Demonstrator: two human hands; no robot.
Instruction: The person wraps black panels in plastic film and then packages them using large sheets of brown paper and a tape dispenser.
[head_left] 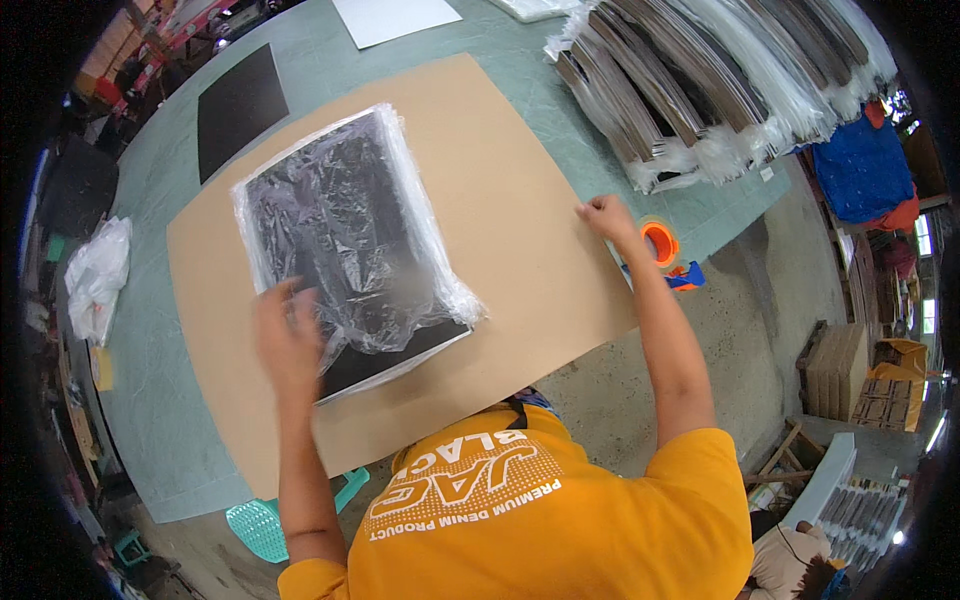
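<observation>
A black sheet in a clear plastic bag point(350, 225) lies on a large brown cardboard sheet point(500, 200) spread over the green table point(150, 400). My left hand point(288, 335) is blurred at the bag's near open end, fingers spread on the plastic. Whether it grips the bag I cannot tell. My right hand point(607, 216) is closed at the cardboard's right edge, next to an orange tape dispenser point(662, 245).
A big fanned stack of bagged dark boards point(720, 80) fills the table's far right. A bare black sheet point(240, 105) and a white sheet point(395, 18) lie at the far side. White crumpled plastic point(97, 275) sits at the left. A teal stool point(270, 520) stands below the table edge.
</observation>
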